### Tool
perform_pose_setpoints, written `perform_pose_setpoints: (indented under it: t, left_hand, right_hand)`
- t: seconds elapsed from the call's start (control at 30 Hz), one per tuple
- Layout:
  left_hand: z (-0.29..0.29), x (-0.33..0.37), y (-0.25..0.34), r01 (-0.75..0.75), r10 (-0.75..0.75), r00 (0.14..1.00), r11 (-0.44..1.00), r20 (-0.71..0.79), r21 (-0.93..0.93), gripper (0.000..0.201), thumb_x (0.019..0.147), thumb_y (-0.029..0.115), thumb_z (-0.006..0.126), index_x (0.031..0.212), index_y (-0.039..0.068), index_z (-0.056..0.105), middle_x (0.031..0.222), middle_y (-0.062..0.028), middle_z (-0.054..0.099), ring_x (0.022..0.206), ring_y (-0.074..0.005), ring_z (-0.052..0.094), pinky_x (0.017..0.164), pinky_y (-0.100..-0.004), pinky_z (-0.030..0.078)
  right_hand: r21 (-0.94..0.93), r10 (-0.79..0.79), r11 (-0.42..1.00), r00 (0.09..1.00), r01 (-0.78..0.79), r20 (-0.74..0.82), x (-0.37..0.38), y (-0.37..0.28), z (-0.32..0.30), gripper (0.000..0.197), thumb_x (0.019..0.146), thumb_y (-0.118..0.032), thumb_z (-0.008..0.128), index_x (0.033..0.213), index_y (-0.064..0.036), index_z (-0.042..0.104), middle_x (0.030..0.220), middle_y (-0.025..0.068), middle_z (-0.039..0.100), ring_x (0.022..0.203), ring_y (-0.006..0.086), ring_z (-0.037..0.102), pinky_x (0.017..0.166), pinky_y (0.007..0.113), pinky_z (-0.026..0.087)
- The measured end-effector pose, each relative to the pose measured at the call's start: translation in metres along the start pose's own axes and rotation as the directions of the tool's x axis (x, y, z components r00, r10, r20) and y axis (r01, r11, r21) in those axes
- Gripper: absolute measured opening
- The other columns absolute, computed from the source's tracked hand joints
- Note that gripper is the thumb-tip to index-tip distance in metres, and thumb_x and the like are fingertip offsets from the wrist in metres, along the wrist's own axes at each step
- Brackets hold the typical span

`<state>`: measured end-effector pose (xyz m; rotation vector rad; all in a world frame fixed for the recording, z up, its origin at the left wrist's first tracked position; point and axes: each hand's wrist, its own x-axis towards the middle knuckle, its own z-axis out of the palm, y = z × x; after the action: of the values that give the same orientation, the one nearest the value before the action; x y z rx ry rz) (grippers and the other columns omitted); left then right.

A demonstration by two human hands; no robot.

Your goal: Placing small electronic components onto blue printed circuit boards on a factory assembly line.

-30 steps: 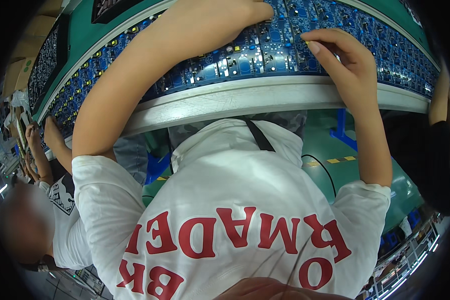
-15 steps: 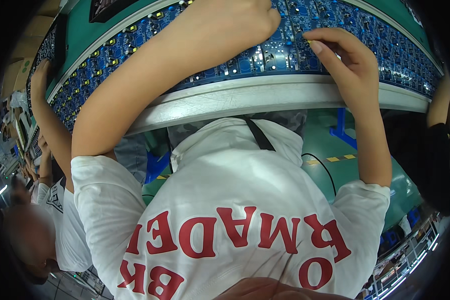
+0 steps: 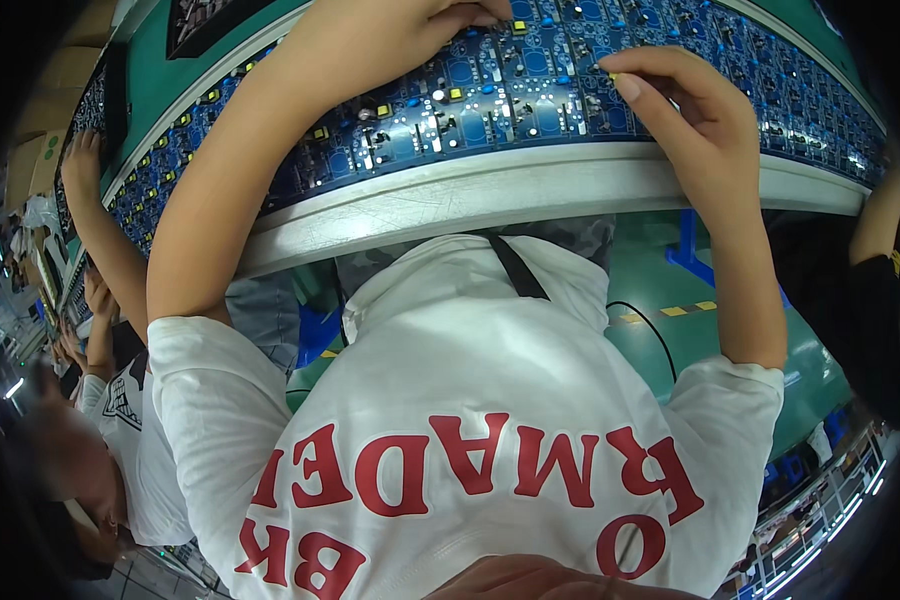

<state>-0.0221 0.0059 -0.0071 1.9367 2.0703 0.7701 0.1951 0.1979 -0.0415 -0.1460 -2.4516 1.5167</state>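
Blue circuit boards lie side by side in a long strip in front of me, carrying small blue, white and yellow parts. My left hand reaches over the strip at the top edge, partly cut off by it. Its fingers are curled together close to the boards, and what they hold, if anything, is hidden. Just above the boards, on the right, my right hand pinches a small yellow component between thumb and index finger. A square yellow part sits on a board below my left hand.
A pale metal rail runs along the near side of the boards. At the top left stands a black tray on a green surface. A co-worker's hand is at the far left, and another person's forearm at the far right.
My left hand has moved left, uncovering boards with yellow parts. My right hand stays almost in place with its pinch. The co-worker at left has shifted slightly.
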Motion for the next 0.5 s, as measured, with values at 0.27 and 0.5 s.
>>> perform_pose_setpoints:
  t: [0.27, 0.5]
  left_hand:
    - [0.000, 0.000, 0.003, -0.041, 0.042, 0.999, 0.999, -0.032, 0.027, 0.013, 0.082, 0.000, 0.070, 0.094, 0.001, 0.075, 0.091, -0.0162, 0.072, 0.090, -0.0353, 0.068, 0.083, -0.0429, 0.054]
    - [0.006, 0.001, -0.007, -0.043, 0.045, 0.998, 0.998, -0.036, 0.037, 0.013, 0.081, 0.000, 0.070, 0.094, 0.001, 0.075, 0.090, -0.0166, 0.072, 0.090, -0.0353, 0.067, 0.083, -0.0433, 0.053]
  right_hand:
    - [0.041, 0.023, 0.999, 0.999, -0.022, -0.028, 0.000, -0.003, 0.000, 0.019, 0.099, -0.008, 0.068, 0.116, -0.0037, 0.075, 0.108, 0.0026, 0.071, 0.091, 0.0069, 0.060, 0.078, 0.021, 0.046]
    - [0.060, 0.013, 0.998, 1.000, -0.012, -0.020, 0.000, 0.001, -0.001, 0.018, 0.099, -0.008, 0.068, 0.115, -0.0036, 0.075, 0.110, 0.0026, 0.072, 0.092, 0.0072, 0.061, 0.080, 0.020, 0.046]
